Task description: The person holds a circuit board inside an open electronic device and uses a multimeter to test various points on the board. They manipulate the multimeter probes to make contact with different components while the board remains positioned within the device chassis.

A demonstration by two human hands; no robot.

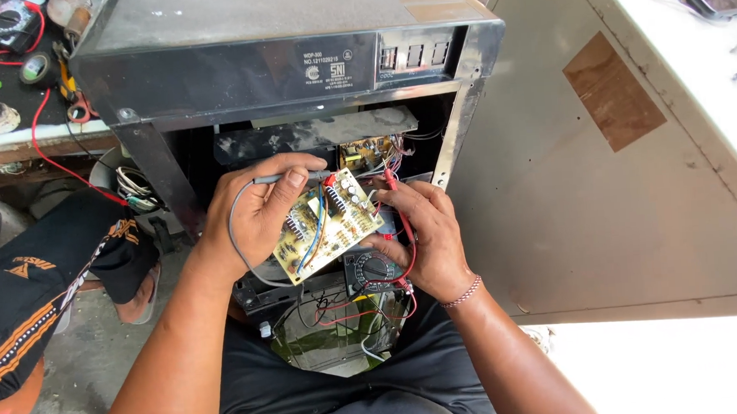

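My left hand (255,211) holds a yellow-green circuit board (327,226) from its left side and pinches a grey test probe (287,178) between thumb and forefinger, its tip over the board's top edge. My right hand (425,238) grips the board's right edge and holds a red test probe (399,199) whose tip touches the upper right of the board. A dark multimeter (373,270) lies just under the board, with red and grey leads running from it. All of this is in front of the open black appliance cabinet (286,68).
Inside the cabinet sits another board (364,155) with wire bundles. Loose red and black wires (340,309) hang below the meter over my lap. A second person's leg in black and orange shorts (28,288) is at the left. A cluttered workbench (8,75) stands upper left; a grey metal panel (603,195) leans right.
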